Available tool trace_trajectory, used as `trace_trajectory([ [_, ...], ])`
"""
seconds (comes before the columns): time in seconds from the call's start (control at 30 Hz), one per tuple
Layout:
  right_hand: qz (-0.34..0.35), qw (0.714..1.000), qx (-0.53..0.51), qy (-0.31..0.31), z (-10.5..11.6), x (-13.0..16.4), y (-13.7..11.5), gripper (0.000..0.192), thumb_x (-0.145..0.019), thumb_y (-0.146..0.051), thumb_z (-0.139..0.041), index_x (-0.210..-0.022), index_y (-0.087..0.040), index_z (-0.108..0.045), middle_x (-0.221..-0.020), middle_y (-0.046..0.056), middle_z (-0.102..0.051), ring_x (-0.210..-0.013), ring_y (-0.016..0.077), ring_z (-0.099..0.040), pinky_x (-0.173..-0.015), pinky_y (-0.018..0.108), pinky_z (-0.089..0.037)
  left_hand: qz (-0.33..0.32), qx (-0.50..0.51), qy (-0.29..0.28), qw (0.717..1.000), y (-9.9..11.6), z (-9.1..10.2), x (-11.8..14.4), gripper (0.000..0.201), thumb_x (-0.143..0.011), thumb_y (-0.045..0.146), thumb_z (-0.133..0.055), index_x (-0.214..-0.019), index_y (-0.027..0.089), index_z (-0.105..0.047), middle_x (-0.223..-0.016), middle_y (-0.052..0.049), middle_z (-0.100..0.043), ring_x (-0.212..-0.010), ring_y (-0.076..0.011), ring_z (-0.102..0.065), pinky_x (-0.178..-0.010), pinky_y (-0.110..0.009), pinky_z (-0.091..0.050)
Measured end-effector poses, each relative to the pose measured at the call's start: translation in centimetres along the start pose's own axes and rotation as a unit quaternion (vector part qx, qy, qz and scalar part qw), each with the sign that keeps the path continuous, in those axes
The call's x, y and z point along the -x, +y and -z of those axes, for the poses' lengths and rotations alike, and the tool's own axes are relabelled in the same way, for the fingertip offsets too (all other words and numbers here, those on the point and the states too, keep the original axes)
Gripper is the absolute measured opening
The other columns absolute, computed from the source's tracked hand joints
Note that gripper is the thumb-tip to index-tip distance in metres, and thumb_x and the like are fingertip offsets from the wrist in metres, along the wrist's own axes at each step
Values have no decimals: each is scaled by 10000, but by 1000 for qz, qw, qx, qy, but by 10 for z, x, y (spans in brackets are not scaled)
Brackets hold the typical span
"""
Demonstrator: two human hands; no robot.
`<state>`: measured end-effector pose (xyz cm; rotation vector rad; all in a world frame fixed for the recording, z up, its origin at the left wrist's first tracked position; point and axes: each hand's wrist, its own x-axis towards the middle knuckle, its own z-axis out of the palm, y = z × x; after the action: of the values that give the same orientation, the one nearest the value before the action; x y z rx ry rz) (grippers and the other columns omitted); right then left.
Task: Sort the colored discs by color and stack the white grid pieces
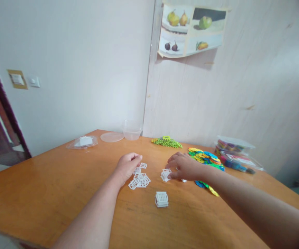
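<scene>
Wooden table [48, 193] — white grid pieces [140, 180], colourful discs [205, 156] (fanned out), clear tub [132, 130], lid [111, 137].

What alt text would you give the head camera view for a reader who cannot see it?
Two bare hands work over white lattice pieces on a wooden table: the left hand rests on the loose pile, the right hand touches a small cluster. A stacked white block sits nearer, with colourful pieces behind.

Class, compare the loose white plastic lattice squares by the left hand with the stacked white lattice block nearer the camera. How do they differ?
The loose white plastic lattice squares lie flat and scattered; the stacked white lattice block is built up into one compact piece. The squares touch the left hand; the block stands apart from both hands. Both share the same white grid pattern and rest on the orange wooden table.
</scene>
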<state>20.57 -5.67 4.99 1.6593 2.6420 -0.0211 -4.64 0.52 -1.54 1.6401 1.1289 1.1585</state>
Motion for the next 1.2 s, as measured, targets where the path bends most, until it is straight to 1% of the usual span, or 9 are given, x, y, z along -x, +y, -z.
trace_trajectory([
  [0.17,-5,1000,7,-7,1,-1,-4,518,-756,-633,-624,-1159,-315,-691,-1211,79,-645,-1158,329,-486,-945,459,-341,0,-6,9,1000,-5,0,-2,364,-745,519,-584,-701,161,-628,-607,1,-600,-568,-132,-505,-561,-241,-379],
  [0.27,-11,1000,5,9,1,-3,-3,607,-740,-667,-620,-1208,-283,-661,-1236,92,-631,-1172,328,-476,-961,463,-338,-5,-24,27,999,-9,0,-5,358,-759,515,-563,-679,170,-613,-590,5,-586,-574,-139,-516,-558,-241,-362],
  [0.43,19,999,-6,34,0,-18,-17,485,-823,-563,-582,-1188,-256,-672,-1207,87,-642,-1150,300,-494,-972,426,-352,-6,-91,60,994,-20,3,-10,347,-785,475,-522,-586,192,-550,-542,10,-553,-558,-149,-511,-528,-247,-307],
  [0.6,40,999,12,28,-4,-46,-47,379,-839,-383,-566,-1173,-250,-684,-1164,96,-658,-1108,289,-537,-954,403,-388,-14,-145,66,987,-31,8,-13,228,-774,349,-514,-628,198,-605,-615,-14,-625,-606,-169,-552,-543,-252,-308],
  [0.73,-12,1000,26,3,-10,-74,-60,394,-831,-345,-535,-1182,-245,-682,-1146,120,-668,-1082,289,-575,-892,377,-433,-7,-162,40,986,-35,6,-13,133,-736,254,-532,-751,203,-654,-742,-32,-690,-673,-176,-595,-574,-246,-344],
  [0.87,-54,998,8,-25,-17,-99,-62,399,-758,-411,-609,-1089,-218,-722,-1060,121,-711,-941,278,-647,-743,326,-477,13,-211,-3,977,-35,5,-13,170,-712,216,-553,-825,198,-678,-822,-49,-717,-719,-174,-616,-599,-240,-372],
  [1.0,-90,995,-23,-43,-24,-116,-59,336,-698,-334,-653,-991,-198,-745,-926,100,-741,-766,227,-672,-587,258,-444,22,-271,-41,961,-32,6,-12,158,-703,199,-560,-793,205,-690,-799,-44,-718,-714,-175,-616,-604,-241,-377],
  [1.1,-94,994,-48,-32,-28,-120,-55,279,-693,-281,-646,-931,-183,-754,-883,98,-741,-722,208,-657,-566,248,-417,0,-293,-47,955,-30,7,-11,141,-687,193,-570,-751,210,-695,-789,-45,-710,-719,-180,-611,-609,-246,-375],
  [1.2,-96,993,-72,-2,-28,-117,-52,214,-747,-269,-595,-835,-152,-751,-840,108,-730,-706,202,-630,-577,259,-396,-29,-270,-31,962,-26,6,-10,125,-710,209,-557,-700,196,-681,-761,-47,-695,-713,-174,-601,-610,-247,-370],
])
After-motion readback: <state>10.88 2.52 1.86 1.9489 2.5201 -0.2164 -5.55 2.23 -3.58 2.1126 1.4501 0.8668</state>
